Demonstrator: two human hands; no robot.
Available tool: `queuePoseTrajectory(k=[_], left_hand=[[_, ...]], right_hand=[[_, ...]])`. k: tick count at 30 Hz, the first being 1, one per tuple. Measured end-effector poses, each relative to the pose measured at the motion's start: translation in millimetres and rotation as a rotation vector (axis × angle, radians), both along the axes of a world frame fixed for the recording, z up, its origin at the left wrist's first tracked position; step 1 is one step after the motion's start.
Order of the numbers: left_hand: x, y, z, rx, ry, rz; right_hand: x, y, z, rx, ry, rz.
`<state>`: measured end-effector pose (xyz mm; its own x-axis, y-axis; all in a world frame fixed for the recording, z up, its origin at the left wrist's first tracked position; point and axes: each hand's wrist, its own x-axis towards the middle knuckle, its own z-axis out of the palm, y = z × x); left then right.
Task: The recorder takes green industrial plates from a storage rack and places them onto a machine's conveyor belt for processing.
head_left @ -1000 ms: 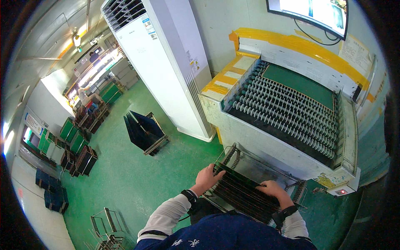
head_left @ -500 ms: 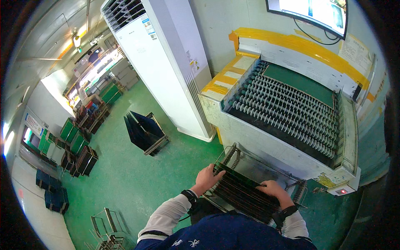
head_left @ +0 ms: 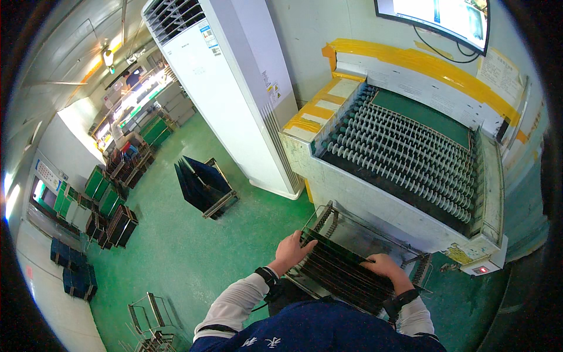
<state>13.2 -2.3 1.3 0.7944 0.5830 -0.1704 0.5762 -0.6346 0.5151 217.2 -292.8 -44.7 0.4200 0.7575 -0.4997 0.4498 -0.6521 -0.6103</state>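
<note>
Just in front of my body, a metal rack (head_left: 323,218) holds several thin dark panels (head_left: 346,273) standing on edge, close together. My left hand (head_left: 291,253) grips the left end of the farthest dark panel (head_left: 339,246), thumb on the near side. At that panel's right end, my right hand (head_left: 385,270) is closed on the edge, its fingertips partly hidden. The panel is still among the others in the rack.
Beyond the rack stands a roller conveyor (head_left: 404,158) with a green panel (head_left: 419,114) at its far end. A tall white air conditioner (head_left: 226,88) is left of it. Another rack of dark panels (head_left: 202,182) and a bare wire rack (head_left: 152,322) stand on the green floor.
</note>
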Motion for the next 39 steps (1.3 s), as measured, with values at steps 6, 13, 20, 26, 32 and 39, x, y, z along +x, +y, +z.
queuePoseTrajectory(k=[6, 13, 20, 26, 32, 39], left_hand=[[-0.7, -1.3, 4.7, -0.009, -0.004, 0.000], [-0.4, -0.5, 3.3, -0.002, -0.008, 0.000], [-0.5, -0.7, 1.9, 0.003, -0.007, 0.001], [-0.2, -0.1, 0.4, 0.000, 0.001, -0.003], [-0.6, -0.4, 0.9, 0.013, -0.012, -0.005], [-0.8, -0.7, 1.2, 0.012, -0.016, 0.001]], right_hand=[[-0.8, 0.8, 3.3, -0.001, 0.016, -0.018], [-0.3, 0.5, 1.0, 0.011, 0.008, -0.005], [-0.1, 0.7, 0.0, -0.001, 0.007, -0.012], [-1.2, 0.6, 2.8, -0.015, 0.016, -0.025], [-1.3, 0.8, 4.3, -0.018, 0.021, -0.021], [-1.1, 0.8, 2.3, -0.003, 0.013, -0.021]])
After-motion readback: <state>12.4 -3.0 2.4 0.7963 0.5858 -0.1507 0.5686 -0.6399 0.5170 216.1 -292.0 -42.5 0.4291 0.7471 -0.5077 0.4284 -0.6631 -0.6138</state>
